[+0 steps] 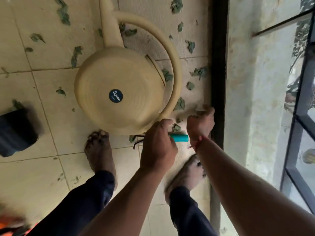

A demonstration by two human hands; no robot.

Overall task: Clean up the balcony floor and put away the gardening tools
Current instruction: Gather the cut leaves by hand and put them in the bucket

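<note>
Dry green leaves (201, 73) lie scattered over the beige tiled floor (51, 116). A cream watering can (119, 92) lies among them, its round face with a dark label turned up. My left hand (157, 147) grips a small hand rake by its teal handle (180, 138); the dark tines (138, 142) stick out to the left under the can's edge. My right hand (201, 125), with a red thread at the wrist, is down at the floor by the wall base, fingers curled round a clump of leaves (200, 112).
A black pot (16, 132) stands at the left edge. Something orange (10, 227) shows blurred at the bottom left. My bare feet (99, 150) stand just below the can. A dark strip (219, 65) and a low wall (255, 99) with a glass railing bound the right side.
</note>
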